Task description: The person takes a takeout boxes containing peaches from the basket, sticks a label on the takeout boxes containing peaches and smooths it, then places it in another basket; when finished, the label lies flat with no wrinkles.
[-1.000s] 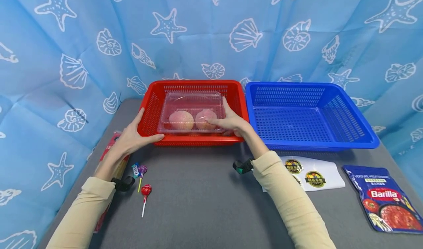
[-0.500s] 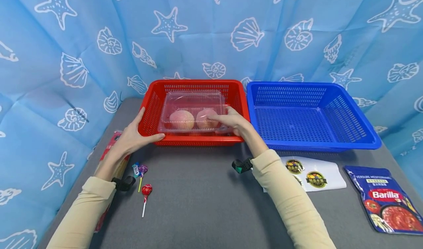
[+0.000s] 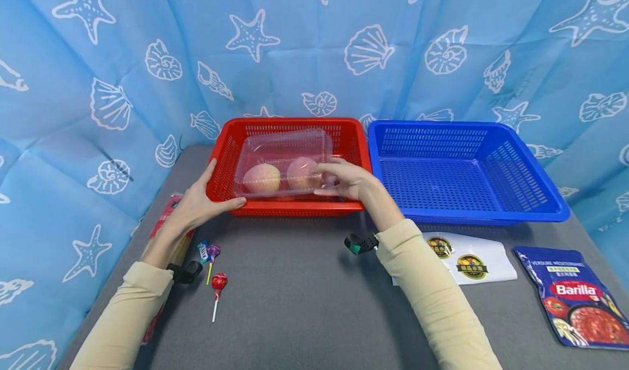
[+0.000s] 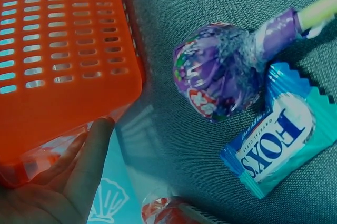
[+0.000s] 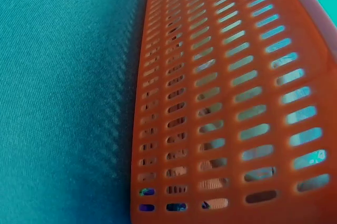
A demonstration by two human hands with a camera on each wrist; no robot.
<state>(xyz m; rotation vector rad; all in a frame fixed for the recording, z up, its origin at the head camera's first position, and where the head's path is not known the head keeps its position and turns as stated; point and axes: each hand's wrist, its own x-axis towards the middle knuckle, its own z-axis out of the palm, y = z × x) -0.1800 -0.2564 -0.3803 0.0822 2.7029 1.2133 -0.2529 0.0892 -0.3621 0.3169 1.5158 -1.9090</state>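
A clear plastic clamshell box (image 3: 280, 145) with two round pink-and-yellow fruits (image 3: 262, 179) in it sits inside the red basket (image 3: 300, 207). My right hand (image 3: 356, 180) grips the box's right end between thumb and fingers, and that end is tilted up. At the basket's front left corner, my left hand (image 3: 191, 205) is spread wide, its thumb along the front rim and its fingers on the left rim. The left wrist view shows straight fingers (image 4: 89, 166) against the underside of the basket rim. Slotted basket wall (image 5: 210, 119) fills much of the right wrist view, hiding the right hand.
To the right stands a blue basket (image 3: 467, 215). In front of it lie a white plastic bag (image 3: 493, 261) and a Barilla pouch (image 3: 572, 299). A purple lollipop (image 4: 216, 71), a Fox's candy (image 4: 281, 137), a red lollipop (image 3: 218, 281) and a long red packet (image 3: 164, 217) lie left.
My right hand has shifted its hold on the clamshell box, whose right end has risen. Both fruits have moved slightly left inside it. The left hand stays at the basket corner.
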